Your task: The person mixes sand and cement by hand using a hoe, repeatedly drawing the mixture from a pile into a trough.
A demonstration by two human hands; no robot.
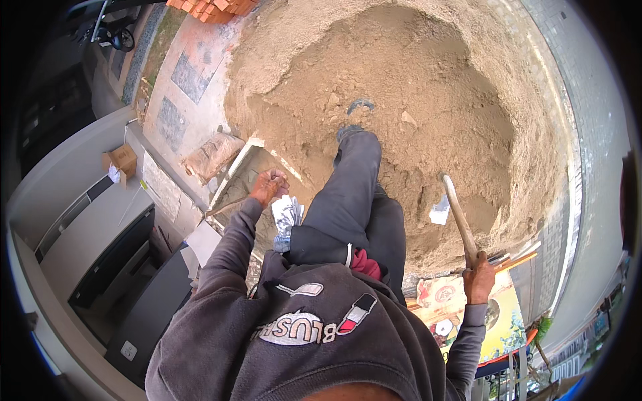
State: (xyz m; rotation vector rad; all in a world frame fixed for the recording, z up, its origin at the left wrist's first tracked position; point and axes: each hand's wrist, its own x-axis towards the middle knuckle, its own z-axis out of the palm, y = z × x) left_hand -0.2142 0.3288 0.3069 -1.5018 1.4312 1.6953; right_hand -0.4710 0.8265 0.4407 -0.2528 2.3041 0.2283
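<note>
My right hand [479,278] is closed around a curved wooden handle [459,218], whose far end rests at the sand beside a white scrap [440,210]. Whatever tool head it may have does not show. My left hand [271,186] is raised near my left thigh with its fingers curled; whether anything small is between them I cannot tell. Just below it, white and grey cloth [287,218] hangs at the side of my dark trousers. One foot stands in the large hollowed sand pile [401,75], partly covered with sand.
To the left lie a filled sack [213,156] and a white-edged frame [235,169] beside the sand. Stacked orange bricks [213,9] are at the top left. A cardboard box [122,161] sits by the wall. A printed yellow sheet [504,321] and wooden strips [519,260] lie at the right.
</note>
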